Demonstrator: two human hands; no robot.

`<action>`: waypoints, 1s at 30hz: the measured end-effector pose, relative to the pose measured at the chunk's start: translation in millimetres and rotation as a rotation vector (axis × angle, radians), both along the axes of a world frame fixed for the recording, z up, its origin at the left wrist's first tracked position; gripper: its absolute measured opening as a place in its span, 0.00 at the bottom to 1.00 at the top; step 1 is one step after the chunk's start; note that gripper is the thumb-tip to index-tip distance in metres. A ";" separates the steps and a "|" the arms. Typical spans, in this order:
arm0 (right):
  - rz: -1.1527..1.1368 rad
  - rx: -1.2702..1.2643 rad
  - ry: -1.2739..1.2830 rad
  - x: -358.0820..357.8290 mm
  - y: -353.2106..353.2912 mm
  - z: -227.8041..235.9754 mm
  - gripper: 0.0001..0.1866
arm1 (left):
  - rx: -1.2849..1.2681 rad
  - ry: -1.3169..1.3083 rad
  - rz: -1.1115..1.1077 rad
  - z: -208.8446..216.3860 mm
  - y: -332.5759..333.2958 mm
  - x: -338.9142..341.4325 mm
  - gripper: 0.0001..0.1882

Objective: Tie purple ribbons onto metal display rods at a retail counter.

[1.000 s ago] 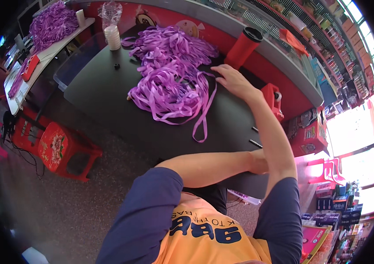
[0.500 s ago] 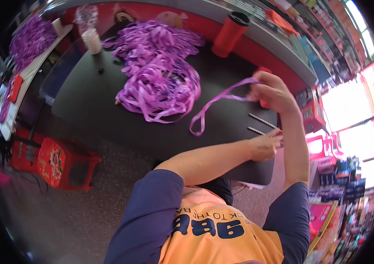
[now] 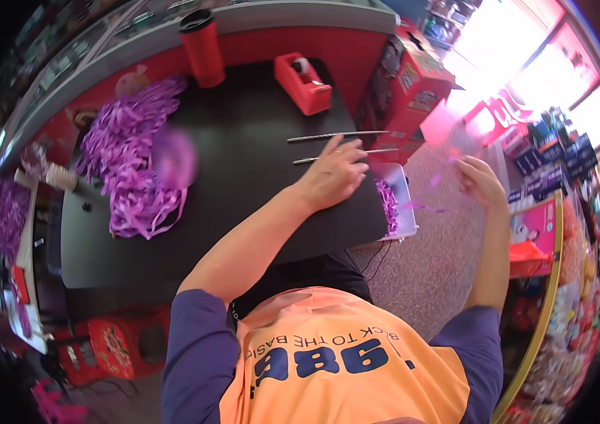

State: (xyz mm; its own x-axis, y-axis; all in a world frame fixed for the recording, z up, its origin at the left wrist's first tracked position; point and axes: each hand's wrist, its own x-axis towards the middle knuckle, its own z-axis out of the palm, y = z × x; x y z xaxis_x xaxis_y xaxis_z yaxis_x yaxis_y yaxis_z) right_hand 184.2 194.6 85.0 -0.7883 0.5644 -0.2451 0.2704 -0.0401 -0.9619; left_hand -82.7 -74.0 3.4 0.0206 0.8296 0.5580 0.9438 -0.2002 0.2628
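My left hand lies over the right side of the dark table with its fingers stretched out, holding nothing I can see. Its fingertips are at two thin metal rods, the far rod and the near rod, which jut past the table's right edge. Beyond that edge my right hand is raised, fingers pinched. A motion-blurred purple ribbon shows in loose bits beside its fingertips. Below them a white bin contains purple ribbon pieces. A large heap of purple ribbon covers the table's left part, with a blurred loop at its right side.
A red tape dispenser and a red tumbler stand along the table's far side. Stacked paper cups are at the left. A red box stands off the far right corner, a red stool at lower left.
My view has turned right. My right hand has swung from above the table, with the looped ribbon, out past its right edge. My left hand remains by the rods, its fingers more spread.
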 end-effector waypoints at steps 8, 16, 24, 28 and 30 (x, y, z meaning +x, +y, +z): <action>-0.172 -0.251 0.330 -77.5 35.0 -83.7 0.09 | 0.033 -0.177 0.060 18.7 3.9 5.1 0.09; -0.010 -0.300 0.476 -127.0 15.3 -111.6 0.05 | 0.132 -0.123 0.153 42.6 42.4 -25.7 0.08; -0.008 -0.552 0.653 -135.9 -20.0 -164.2 0.04 | -0.092 -0.407 0.341 34.1 85.7 -23.8 0.11; -0.193 -0.598 0.795 -143.6 -29.1 -169.9 0.04 | -0.026 -0.476 0.338 31.1 96.0 -23.7 0.11; -0.315 -0.643 0.840 -146.3 -27.5 -167.4 0.05 | -0.019 -0.519 0.342 29.2 95.8 -25.1 0.12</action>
State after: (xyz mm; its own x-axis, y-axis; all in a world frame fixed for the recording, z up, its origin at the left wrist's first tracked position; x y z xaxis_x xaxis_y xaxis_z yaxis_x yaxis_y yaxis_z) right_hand 37.9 167.1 -82.5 -0.6845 0.7288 -0.0185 -0.5701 -0.5509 -0.6095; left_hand -107.8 21.8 32.6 -0.5182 0.7512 0.4088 0.7018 0.1003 0.7053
